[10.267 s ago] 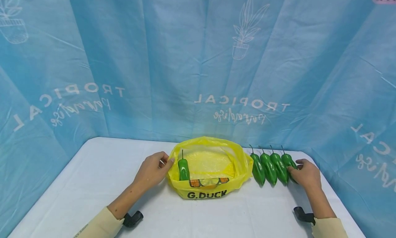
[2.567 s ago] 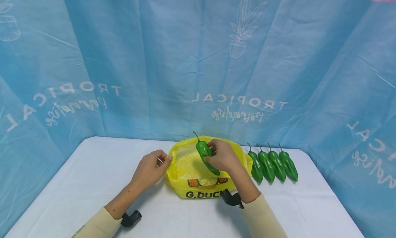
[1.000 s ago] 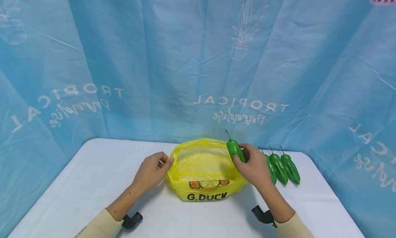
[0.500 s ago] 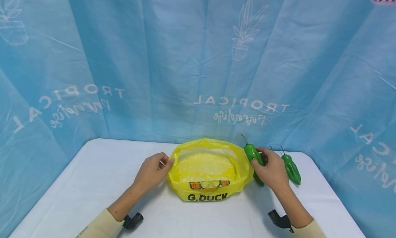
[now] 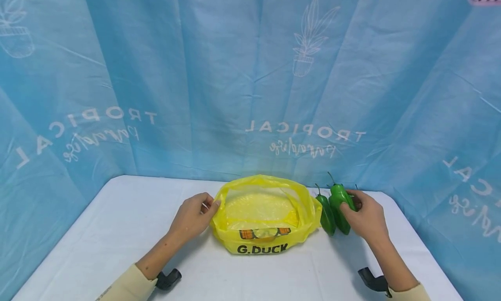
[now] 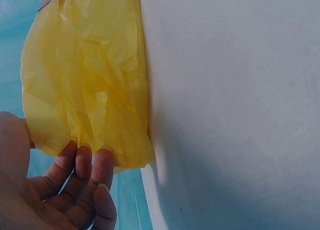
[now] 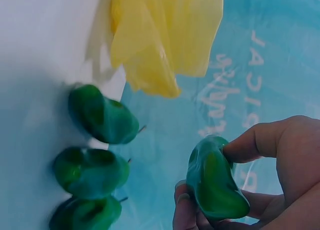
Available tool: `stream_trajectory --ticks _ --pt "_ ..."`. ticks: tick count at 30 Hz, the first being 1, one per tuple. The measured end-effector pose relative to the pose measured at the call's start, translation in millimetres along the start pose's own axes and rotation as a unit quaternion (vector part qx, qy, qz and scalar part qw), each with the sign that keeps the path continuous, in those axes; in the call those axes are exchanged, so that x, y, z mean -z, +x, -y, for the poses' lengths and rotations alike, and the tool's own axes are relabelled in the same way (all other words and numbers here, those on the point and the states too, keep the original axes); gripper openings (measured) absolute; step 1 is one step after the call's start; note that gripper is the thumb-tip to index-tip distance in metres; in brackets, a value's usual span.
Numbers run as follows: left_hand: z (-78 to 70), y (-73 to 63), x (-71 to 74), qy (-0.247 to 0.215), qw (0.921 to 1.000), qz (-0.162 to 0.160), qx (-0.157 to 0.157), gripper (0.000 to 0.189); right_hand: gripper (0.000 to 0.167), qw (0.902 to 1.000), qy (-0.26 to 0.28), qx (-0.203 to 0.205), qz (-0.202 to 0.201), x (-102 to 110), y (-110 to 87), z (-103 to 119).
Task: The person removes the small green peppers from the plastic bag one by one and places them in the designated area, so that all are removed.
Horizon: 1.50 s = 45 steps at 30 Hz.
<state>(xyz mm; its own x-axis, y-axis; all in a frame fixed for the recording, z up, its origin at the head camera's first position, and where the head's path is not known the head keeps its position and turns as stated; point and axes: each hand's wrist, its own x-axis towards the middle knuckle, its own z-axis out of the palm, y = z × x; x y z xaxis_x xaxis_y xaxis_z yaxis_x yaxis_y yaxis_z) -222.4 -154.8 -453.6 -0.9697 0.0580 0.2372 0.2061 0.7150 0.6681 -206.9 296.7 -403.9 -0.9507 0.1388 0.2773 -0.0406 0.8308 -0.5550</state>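
My left hand (image 5: 194,216) pinches the left rim of a yellow plastic bag (image 5: 262,243) marked "G.DUCK". The left wrist view has its fingertips against the outside of the bag wall (image 6: 90,84), the thumb mostly hidden behind it. To the right of the bag, my right hand (image 5: 368,216) holds a glossy green chili pepper (image 5: 339,194) by its side, stem up, above a row of similar peppers (image 5: 327,218). In the right wrist view, thumb and fingers grip this pepper (image 7: 212,182), apart from the peppers (image 7: 92,172) on the table. My right hand hides part of the row.
The bag stands with its mouth wide, and the row of peppers lies close to its right side. A white-covered table (image 5: 129,222) carries everything. Behind it hangs a blue printed curtain (image 5: 219,96).
The pepper that stood in the bag earlier is now in my right hand. Over the last second this hand has carried it rightward, from the bag's right rim to over the row. The left hand stays put.
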Motion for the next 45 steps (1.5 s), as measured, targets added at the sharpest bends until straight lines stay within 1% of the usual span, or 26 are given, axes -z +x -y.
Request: stream_trajectory --ticks 4,7,14,17,24,28,32,40,45 --pt "0.4 -0.6 0.8 -0.001 1.0 -0.002 -0.001 0.023 0.047 0.9999 -0.01 0.002 -0.009 4 3.3 -8" --pt "0.5 -0.8 1.4 -0.003 1.0 -0.001 0.0 0.023 0.049 0.9999 -0.011 -0.002 -0.007 7 5.8 -14" --pt "-1.2 -1.4 3.2 -0.008 1.0 0.004 0.0 0.023 0.05 0.9994 -0.021 -0.023 -0.017 11 9.1 -29" --pt "-2.0 -1.5 3.4 -0.006 1.0 0.003 -0.001 0.023 0.051 0.999 -0.021 -0.034 -0.02 13 10.7 -36" --pt "-2.2 -0.8 2.9 0.004 1.0 -0.001 -0.002 0.022 0.051 0.9984 -0.032 -0.036 -0.03 15 14.1 -53" --pt "-1.0 -0.6 2.5 0.004 1.0 0.0 -0.004 0.022 0.054 0.9971 -0.034 -0.064 -0.021 18 17.3 -62" --pt "1.1 -0.2 2.0 0.001 1.0 0.0 -0.005 0.022 0.056 0.9953 -0.027 -0.09 -0.022 21 20.2 -71" --pt "1.6 -0.5 2.2 -0.004 1.0 0.002 -0.003 0.022 0.055 0.994 -0.023 -0.097 -0.045 22 22.9 -85" --pt "0.4 -0.7 2.3 -0.006 1.0 0.005 0.0 0.022 0.054 0.9918 -0.02 -0.114 -0.053 21 24.8 -93"
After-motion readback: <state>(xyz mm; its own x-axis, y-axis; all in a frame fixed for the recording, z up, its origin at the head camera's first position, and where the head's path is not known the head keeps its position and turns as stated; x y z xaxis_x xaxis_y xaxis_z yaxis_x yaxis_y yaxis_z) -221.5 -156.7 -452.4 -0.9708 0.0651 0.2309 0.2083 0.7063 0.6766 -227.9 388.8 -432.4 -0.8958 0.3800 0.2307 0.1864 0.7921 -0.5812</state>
